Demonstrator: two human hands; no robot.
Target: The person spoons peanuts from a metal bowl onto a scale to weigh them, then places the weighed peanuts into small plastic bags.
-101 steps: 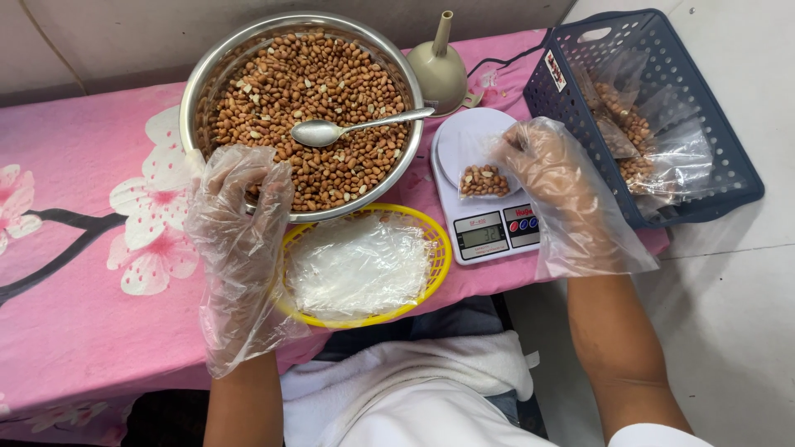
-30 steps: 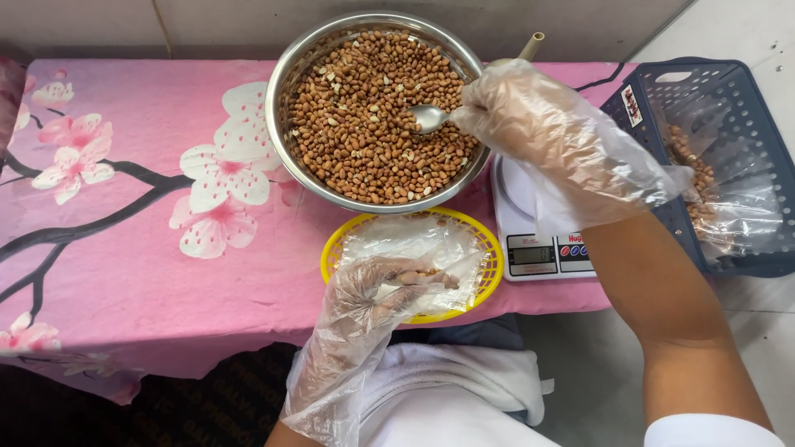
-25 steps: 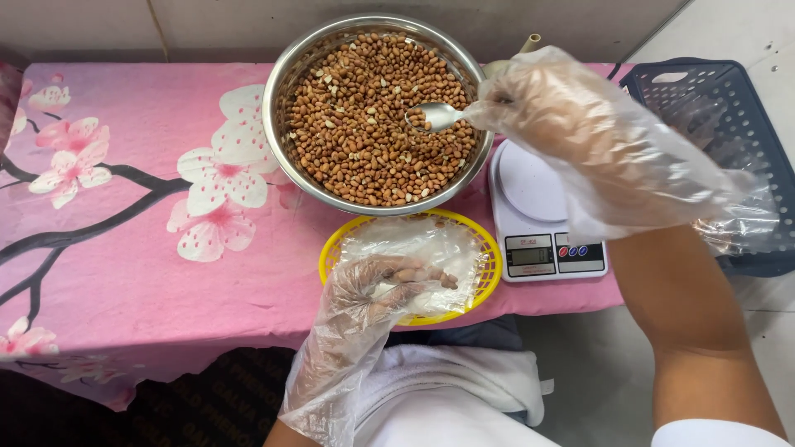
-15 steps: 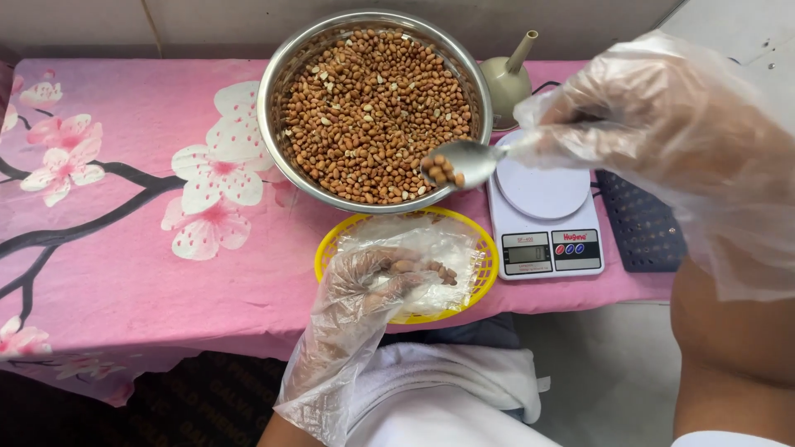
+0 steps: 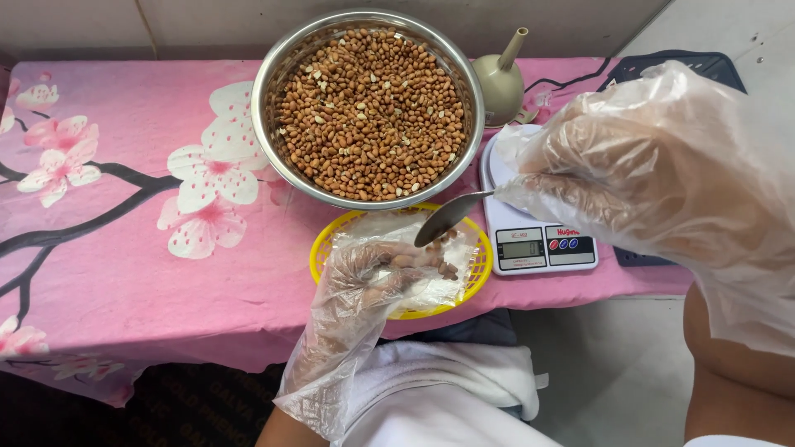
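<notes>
Since half a second ago, spoon has moved from bowl rim to above yellow basket, tipped down. Nearest me I log: left hand, gloved, grip curled around a clear bag with a few peanuts in it. Right hand, gloved, grip pinched shut on spoon handle. Beyond: scale, funnel, steel bowl of peanuts on pink bench.
</notes>
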